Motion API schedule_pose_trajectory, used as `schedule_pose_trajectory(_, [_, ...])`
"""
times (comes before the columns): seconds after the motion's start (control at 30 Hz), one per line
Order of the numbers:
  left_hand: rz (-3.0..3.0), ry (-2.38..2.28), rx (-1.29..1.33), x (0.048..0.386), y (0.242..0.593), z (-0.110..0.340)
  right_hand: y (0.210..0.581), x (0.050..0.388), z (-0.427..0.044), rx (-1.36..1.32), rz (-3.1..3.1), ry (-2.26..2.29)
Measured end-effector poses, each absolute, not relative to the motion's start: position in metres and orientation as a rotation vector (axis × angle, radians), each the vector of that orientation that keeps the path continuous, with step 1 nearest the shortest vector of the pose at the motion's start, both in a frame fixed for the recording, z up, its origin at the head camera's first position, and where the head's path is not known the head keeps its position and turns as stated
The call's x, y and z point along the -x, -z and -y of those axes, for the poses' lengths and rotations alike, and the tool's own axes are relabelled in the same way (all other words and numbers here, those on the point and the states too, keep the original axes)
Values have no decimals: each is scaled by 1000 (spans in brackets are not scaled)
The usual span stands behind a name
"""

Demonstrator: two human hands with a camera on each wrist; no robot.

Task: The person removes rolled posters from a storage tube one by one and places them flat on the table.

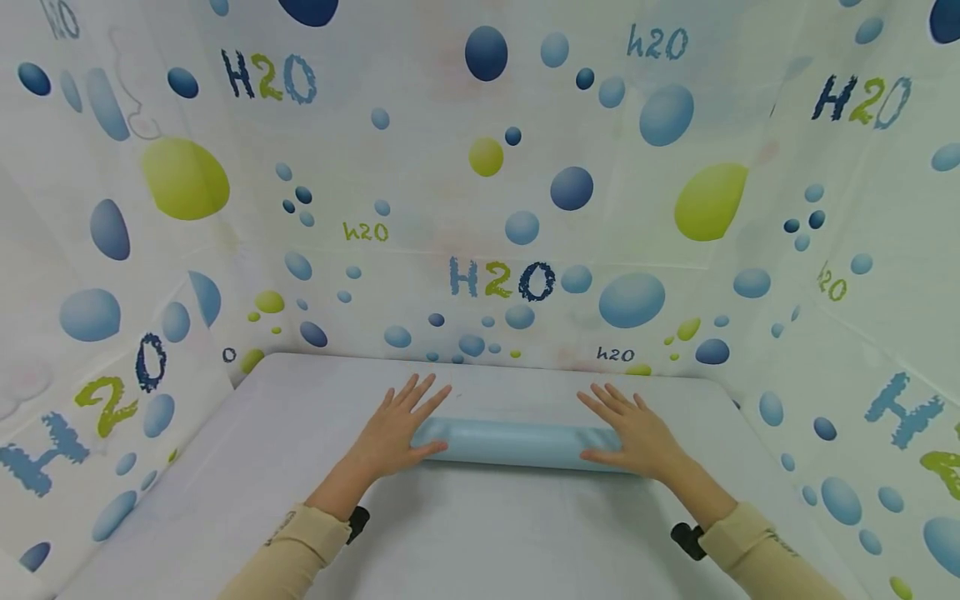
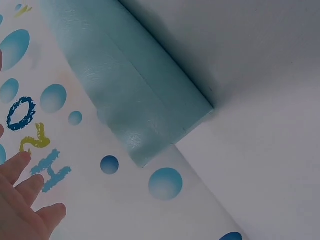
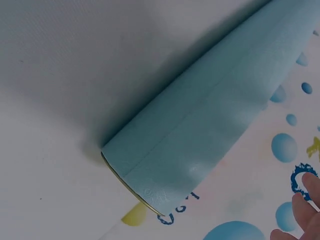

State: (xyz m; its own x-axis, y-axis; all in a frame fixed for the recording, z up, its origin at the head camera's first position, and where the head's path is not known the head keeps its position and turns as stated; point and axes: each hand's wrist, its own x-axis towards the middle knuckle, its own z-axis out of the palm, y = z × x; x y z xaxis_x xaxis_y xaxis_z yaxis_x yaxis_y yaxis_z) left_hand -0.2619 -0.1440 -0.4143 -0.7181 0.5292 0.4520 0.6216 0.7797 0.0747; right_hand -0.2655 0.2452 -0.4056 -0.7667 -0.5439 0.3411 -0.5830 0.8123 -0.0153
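A light blue roll (image 1: 510, 443) of smooth, leather-like sheet lies crosswise on the white table. Its long edge shows as a faint seam in both wrist views, and a thin yellow rim (image 3: 131, 189) lines one end in the right wrist view. Over the roll's left end my left hand (image 1: 392, 435) is spread, thumb apart from the straight fingers. My right hand (image 1: 639, 433) is spread the same way over the right end. Whether either palm touches the roll cannot be told. Only fingertips (image 2: 31, 186) of the left hand and fingers (image 3: 303, 212) of the right appear in the wrist views.
The white tabletop (image 1: 495, 533) stretches in front of the roll and to both sides. Behind it and at the sides hang white curtains (image 1: 420, 158) printed with blue and green drops and H2O lettering. Dark wrist devices (image 1: 688, 540) sit under both cuffs.
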Motion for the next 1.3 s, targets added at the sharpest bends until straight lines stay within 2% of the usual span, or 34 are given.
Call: schedule_pose_trajectory(1.3, [2732,335,813,278,463,140,458,284,-240,-864,2797,-346])
